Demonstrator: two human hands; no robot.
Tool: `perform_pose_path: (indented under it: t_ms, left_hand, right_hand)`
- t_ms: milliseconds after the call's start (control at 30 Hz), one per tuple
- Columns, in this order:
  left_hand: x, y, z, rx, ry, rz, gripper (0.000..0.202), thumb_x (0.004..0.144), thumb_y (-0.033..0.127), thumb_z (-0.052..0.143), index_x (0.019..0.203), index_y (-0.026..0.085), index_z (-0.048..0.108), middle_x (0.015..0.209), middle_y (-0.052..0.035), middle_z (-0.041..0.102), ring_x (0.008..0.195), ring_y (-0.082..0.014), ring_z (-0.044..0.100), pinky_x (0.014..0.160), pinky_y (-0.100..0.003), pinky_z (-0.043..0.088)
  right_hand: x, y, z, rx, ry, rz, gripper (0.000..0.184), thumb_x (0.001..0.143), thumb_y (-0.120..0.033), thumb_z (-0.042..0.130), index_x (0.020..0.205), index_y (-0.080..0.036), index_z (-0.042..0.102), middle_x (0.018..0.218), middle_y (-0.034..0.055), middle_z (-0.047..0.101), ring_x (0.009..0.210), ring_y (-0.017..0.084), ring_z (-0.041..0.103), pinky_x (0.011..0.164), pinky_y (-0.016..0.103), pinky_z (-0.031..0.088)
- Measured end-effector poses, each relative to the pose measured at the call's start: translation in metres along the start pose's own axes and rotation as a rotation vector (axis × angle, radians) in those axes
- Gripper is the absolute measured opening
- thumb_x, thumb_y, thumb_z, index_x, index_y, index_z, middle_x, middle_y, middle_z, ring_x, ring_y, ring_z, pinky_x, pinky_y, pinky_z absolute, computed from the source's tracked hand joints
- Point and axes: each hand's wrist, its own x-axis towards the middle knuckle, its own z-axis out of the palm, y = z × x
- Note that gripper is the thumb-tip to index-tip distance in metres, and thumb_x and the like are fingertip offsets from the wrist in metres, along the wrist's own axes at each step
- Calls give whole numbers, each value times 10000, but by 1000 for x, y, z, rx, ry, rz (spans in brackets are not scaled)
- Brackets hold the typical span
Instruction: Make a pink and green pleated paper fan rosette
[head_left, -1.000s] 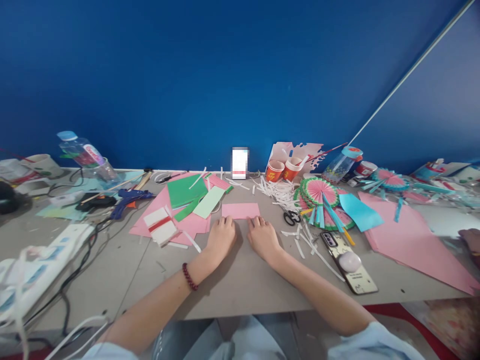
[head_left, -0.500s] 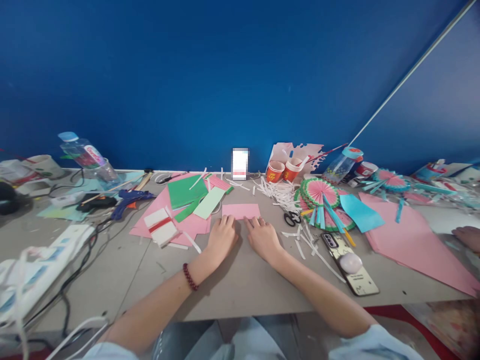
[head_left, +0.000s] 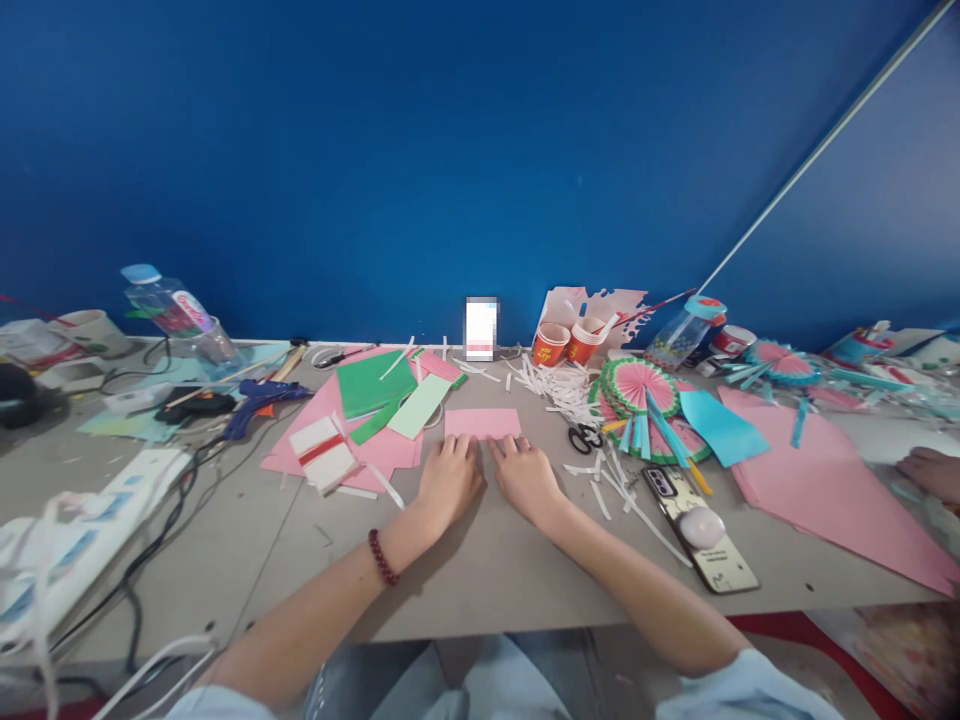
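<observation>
A small pink paper rectangle (head_left: 482,422) lies flat on the table right in front of me. On the left part of its near edge rest the fingertips of my left hand (head_left: 452,478), palm down with the fingers reaching forward. My right hand (head_left: 527,475) lies likewise at the right part of that edge, its fingers slightly apart. Both thumbs are mostly hidden. Beyond and left of my left hand are a pale green paper strip (head_left: 421,405) and a green sheet (head_left: 371,385) on larger pink paper (head_left: 289,450). Black-handled scissors (head_left: 581,438) lie beyond my right hand.
A lit phone (head_left: 480,328) leans at the wall. White paper strips (head_left: 559,385), paper cups (head_left: 551,343) and pleated watermelon fans (head_left: 643,390) stand right of it. Nearer is another phone (head_left: 705,530). A glue gun (head_left: 259,400) and power strip (head_left: 97,530) lie left; another person's hand (head_left: 930,472) is far right.
My left hand has shifted slightly right, closer to my right hand, which stays nearly still at the pink paper's edge. The other person's hand has moved a little left.
</observation>
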Motion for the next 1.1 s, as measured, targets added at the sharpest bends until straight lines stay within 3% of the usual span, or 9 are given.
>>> perform_pose_path:
  t_ms: [267,500,633,800,1100]
  left_hand:
    - [3,-7,0,-9,-9,31,264,810,168,512,1058,128,595,1007,-117,564,931,-260,496,738,-390,388]
    - [14,-38,15,-116,84,49,259,884,154,445,1076,224,604,917,-59,570,908,-203,512,759,-331,401]
    - [20,-51,22,-188,125,86,250,893,143,431,1033,217,624,908,-47,580,864,-176,510,748,-292,415]
    - [23,-50,23,-125,117,143,217,892,134,430,976,190,621,916,-55,589,875,-181,522,748,-312,414]
    - [23,-47,19,-90,125,170,139,868,130,463,877,163,597,889,-55,596,896,-195,523,763,-318,407]
  right_hand:
    - [1,-2,-3,-52,-25,-19,504,873,-156,415,1372,-206,363,1132,191,540,989,276,553,719,359,480]
    - [2,3,3,16,-2,-34,475,873,-178,434,1344,-226,398,1124,175,547,1008,266,546,730,348,464]
    - [5,9,7,42,32,-7,465,858,-217,479,1317,-177,420,1092,160,569,958,254,558,713,327,451]
    - [8,16,9,41,77,23,210,892,-191,443,1040,-166,590,971,124,604,874,216,553,722,310,411]
    - [12,27,11,46,146,-2,166,909,-189,441,947,-190,602,939,83,619,883,211,518,740,308,359]
